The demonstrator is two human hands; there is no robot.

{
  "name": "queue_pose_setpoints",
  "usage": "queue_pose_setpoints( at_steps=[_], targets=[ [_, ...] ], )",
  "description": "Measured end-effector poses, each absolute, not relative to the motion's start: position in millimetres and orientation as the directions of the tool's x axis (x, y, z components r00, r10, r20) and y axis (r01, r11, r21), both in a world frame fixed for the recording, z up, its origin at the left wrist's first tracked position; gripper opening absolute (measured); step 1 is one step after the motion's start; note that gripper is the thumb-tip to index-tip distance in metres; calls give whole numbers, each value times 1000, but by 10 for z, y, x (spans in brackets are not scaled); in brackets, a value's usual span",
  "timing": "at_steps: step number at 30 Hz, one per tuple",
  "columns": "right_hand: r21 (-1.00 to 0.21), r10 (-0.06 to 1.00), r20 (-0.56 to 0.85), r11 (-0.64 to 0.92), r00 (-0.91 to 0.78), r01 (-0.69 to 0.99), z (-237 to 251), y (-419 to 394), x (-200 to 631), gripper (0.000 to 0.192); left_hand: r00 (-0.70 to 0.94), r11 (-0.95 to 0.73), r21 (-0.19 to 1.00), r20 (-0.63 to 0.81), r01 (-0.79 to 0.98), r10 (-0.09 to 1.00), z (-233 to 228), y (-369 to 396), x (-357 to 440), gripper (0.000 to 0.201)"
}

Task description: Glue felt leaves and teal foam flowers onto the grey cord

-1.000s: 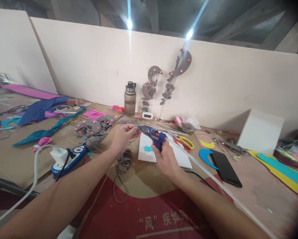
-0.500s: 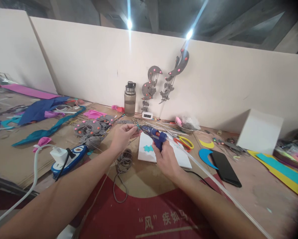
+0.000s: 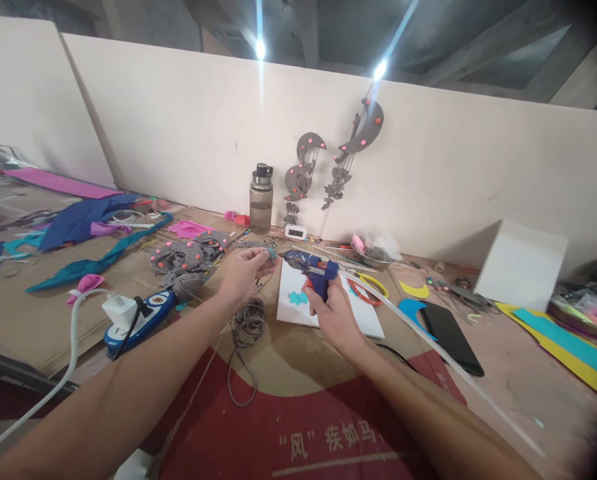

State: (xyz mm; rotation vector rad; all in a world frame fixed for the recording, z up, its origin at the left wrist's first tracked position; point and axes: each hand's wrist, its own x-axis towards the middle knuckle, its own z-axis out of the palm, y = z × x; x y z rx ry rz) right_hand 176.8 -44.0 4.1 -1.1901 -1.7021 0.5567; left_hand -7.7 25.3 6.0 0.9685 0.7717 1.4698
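Near the centre of the frame, the right hand (image 3: 334, 308) is gripping a blue glue gun (image 3: 316, 268). Just left of its nozzle (image 3: 287, 256), the left hand (image 3: 243, 272) is pinching a small teal piece (image 3: 271, 254).

- Single view: camera worn on my head, facing forward and down across the worktable (image 3: 523, 380).
- Range: close; my forearms (image 3: 128, 377) enter from the lower edge, my left hand (image 3: 243, 273) and right hand (image 3: 334, 313) standing near mid-frame.
- Upper field: pale partition (image 3: 178, 120) ahead, ceiling (image 3: 348, 33) beyond and above it.
- Frame: right-hand corners darkened.
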Motion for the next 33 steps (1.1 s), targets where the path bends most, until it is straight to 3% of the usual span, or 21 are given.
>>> queue_pose_setpoints(
  at_steps=[3,6,10,14,29,33],
  targets=[
    [-876,925,374,375,-61,304,78,-342,1831,21,-45,-153,898,148,-413,988,17,316,-124,25],
    [-866,957,288,256,12,430,102,-197,1960,21,-154,-230,928,192,-292,969,0,355,-156,23],
    [-619,987,158,66,42,783,86,-36,2130,24,-225,-303,948,276,-96,935,15,340,-161,22],
    [-430,995,99,22,23,902,39,37,2210,29,-234,-362,932,346,-30,909,49,283,-133,23],
    [-259,969,236,-12,75,966,-139,182,2294,33,-163,-393,918,396,53,904,80,199,-110,25],
    [-253,897,442,94,29,963,-46,47,2128,29,-157,-378,925,377,28,913,57,216,-103,24]
  ],
)
